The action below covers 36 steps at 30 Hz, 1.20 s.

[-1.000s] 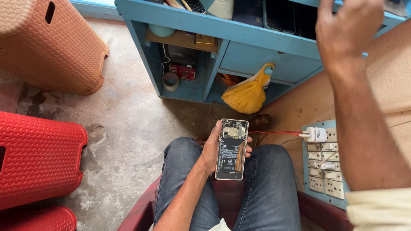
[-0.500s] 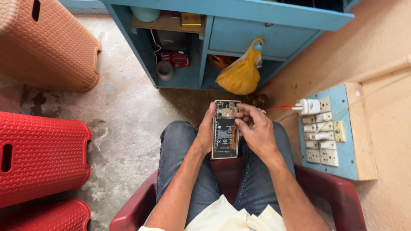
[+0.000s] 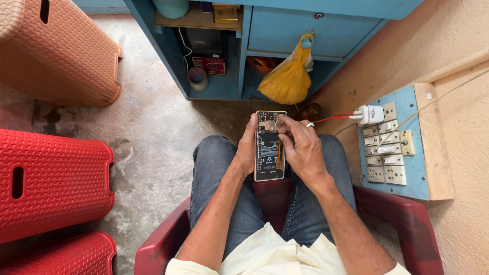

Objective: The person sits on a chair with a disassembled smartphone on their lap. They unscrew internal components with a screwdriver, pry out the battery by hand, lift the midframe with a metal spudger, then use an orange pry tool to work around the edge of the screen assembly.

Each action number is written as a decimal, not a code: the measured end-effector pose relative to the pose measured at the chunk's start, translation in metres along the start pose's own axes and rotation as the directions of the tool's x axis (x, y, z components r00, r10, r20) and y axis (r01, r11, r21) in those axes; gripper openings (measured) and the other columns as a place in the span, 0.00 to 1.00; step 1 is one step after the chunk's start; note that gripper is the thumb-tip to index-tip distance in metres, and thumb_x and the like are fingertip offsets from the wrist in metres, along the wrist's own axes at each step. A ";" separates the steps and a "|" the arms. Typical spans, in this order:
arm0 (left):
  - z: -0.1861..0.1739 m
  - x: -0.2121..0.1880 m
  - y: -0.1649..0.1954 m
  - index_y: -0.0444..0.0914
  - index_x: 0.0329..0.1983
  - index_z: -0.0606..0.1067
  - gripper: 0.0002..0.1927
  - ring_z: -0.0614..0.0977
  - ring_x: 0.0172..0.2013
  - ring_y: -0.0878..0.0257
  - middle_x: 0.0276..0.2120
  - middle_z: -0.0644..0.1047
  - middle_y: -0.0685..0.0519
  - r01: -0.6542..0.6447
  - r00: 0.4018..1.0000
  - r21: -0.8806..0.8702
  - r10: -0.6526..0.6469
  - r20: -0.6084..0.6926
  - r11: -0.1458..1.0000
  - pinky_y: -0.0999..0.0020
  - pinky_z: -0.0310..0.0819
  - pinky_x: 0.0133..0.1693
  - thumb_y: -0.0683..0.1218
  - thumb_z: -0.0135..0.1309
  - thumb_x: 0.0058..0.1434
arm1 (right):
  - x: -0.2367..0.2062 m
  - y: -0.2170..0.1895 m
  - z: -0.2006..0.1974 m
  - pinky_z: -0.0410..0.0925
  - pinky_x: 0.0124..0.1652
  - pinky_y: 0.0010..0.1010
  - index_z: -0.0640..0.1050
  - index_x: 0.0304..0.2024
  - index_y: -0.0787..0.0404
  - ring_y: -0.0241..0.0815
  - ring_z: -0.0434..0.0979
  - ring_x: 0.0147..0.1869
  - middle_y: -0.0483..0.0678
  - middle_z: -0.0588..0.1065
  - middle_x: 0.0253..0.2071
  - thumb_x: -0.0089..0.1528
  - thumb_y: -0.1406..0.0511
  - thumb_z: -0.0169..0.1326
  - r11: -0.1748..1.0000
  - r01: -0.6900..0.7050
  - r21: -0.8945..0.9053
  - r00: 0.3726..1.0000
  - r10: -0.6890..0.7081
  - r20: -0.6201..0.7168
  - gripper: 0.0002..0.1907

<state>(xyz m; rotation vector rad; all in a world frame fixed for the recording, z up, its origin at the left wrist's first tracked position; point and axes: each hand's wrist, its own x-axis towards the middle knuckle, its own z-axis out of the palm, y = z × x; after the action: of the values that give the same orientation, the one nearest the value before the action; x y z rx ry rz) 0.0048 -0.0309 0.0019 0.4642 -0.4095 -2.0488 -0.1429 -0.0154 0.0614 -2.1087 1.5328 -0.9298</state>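
Bare concrete floor [image 3: 153, 137] is seen below a blue wooden cabinet [image 3: 316, 30]. Over the knees, an opened back-less smartphone with exposed black battery [image 3: 270, 147] is gripped edgewise by the left hand [image 3: 248, 150]; the right hand [image 3: 303, 150] has fingertips pressed near its top. Slipping could drop it onto the floor.

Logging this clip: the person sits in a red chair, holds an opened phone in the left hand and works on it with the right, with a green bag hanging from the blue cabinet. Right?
Not quite. The head view shows the bag is yellow, not green. The rest stands: red chair, opened phone in the left hand, right hand on it, blue cabinet.
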 end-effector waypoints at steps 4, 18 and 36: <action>-0.001 -0.001 -0.001 0.35 0.63 0.72 0.38 0.82 0.44 0.61 0.46 0.80 0.48 -0.008 0.999 0.043 0.010 -0.047 0.999 0.66 0.80 0.45 0.69 0.30 0.75 | 0.000 -0.002 0.002 0.71 0.47 0.39 0.76 0.58 0.63 0.50 0.79 0.46 0.50 0.81 0.40 0.58 0.74 0.61 0.997 0.033 -0.067 0.999 -0.035 -0.023 0.24; -0.001 -0.001 -0.001 0.31 0.63 0.72 0.43 0.82 0.50 0.58 0.51 0.79 0.44 0.040 0.999 0.026 -0.039 -0.038 0.999 0.63 0.79 0.53 0.71 0.29 0.73 | 0.005 0.005 -0.001 0.70 0.44 0.35 0.76 0.53 0.66 0.45 0.77 0.41 0.50 0.76 0.37 0.58 0.76 0.58 0.992 -0.070 0.107 0.988 0.054 0.142 0.20; -0.003 0.003 0.003 0.30 0.61 0.72 0.48 0.85 0.43 0.48 0.48 0.79 0.38 0.009 1.000 -0.127 -0.011 -0.010 0.992 0.55 0.84 0.45 0.75 0.25 0.71 | -0.027 -0.008 -0.025 0.72 0.43 0.25 0.80 0.47 0.64 0.33 0.79 0.45 0.46 0.79 0.43 0.63 0.71 0.58 0.924 -0.280 0.260 0.960 0.266 0.086 0.09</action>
<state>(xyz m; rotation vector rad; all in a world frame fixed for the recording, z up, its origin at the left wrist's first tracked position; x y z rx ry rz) 0.0069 -0.0354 0.0003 0.3999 -0.2684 -2.0671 -0.1598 0.0145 0.0765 -1.6660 1.5290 -0.9191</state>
